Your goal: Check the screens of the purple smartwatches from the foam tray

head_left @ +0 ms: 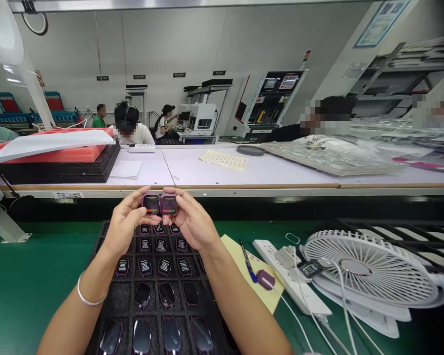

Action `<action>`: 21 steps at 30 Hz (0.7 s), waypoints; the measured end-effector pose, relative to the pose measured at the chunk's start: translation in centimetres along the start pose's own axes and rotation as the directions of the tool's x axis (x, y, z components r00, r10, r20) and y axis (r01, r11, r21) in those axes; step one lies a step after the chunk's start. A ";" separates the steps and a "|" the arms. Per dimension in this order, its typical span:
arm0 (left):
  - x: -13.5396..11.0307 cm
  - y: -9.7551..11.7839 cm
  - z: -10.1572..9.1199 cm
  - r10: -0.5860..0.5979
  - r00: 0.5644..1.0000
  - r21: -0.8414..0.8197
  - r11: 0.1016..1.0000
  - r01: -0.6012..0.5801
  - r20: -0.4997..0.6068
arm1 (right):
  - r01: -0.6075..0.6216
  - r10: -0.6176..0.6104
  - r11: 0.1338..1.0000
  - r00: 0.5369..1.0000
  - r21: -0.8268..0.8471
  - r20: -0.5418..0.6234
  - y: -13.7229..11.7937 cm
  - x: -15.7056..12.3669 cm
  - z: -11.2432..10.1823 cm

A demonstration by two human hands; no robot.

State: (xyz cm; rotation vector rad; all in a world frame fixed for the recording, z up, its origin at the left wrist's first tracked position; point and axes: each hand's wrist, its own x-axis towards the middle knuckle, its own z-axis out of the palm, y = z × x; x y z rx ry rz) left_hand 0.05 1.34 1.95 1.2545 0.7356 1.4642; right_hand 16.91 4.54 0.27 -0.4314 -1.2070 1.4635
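Note:
Side by side above the tray, my two hands each grip a small square smartwatch with a purple case and a lit screen. My left hand point(128, 221) is closed on the left smartwatch point(151, 203), thumb at its lower edge. Closed on the right smartwatch point(168, 203) is my right hand point(192, 219), with fingers along its top and side. The two cases appear to touch. Below them lies a black foam tray point(120, 297) with compartments holding several more watches; those in the far rows show white text, and the nearer ones have dark screens.
Right of the tray are a yellow paper point(233, 249), a blue pen point(248, 261), a purple device on a cable point(265, 279), a white power strip point(288, 276) and a white fan point(366, 268). A raised shelf point(185, 170) crosses ahead, with red foam point(64, 154) at left. Other people sit beyond.

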 end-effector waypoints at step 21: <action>7.3 7.8 2.8 0.478 0.872 0.125 0.863 -0.489 0.105 | 0.374 -0.308 0.896 0.912 -0.241 0.271 -10.0 6.9 2.9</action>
